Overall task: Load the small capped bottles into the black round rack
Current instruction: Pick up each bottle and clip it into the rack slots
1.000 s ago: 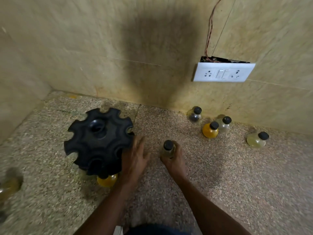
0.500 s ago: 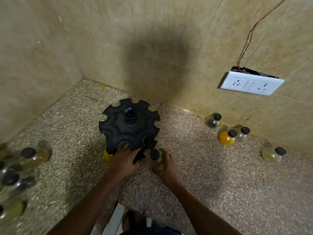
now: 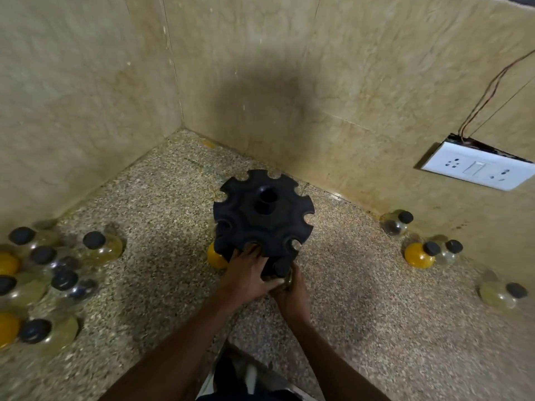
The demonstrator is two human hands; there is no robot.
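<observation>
Steadying the black round plastic rack with scalloped slots (image 3: 262,218), the left hand (image 3: 247,273) lies against its near lower edge, fingers spread onto the rim, probably to keep it from sliding or turning on the speckled stone floor (image 3: 376,328) while a bottle goes in. The right hand (image 3: 291,293) sits just beside it, touching the left, its fingers curled up under the rack's near side around a small clear bottle with a dark cap (image 3: 285,280); only a sliver of that bottle shows, so whether it is seated in a slot cannot be told. My judgement is that this is the insertion step, with the bottle's neck being guided into a notch from the side.

One yellow-filled round bottle (image 3: 215,256) sits at the rack's lower left edge, apparently already loaded. Many remain loose: a cluster of clear and yellow black-capped bottles (image 3: 52,273) well to the left near the wall, and several more black-capped bottles (image 3: 425,251) to the right along the other wall, below a white switch-and-socket plate (image 3: 477,169).
</observation>
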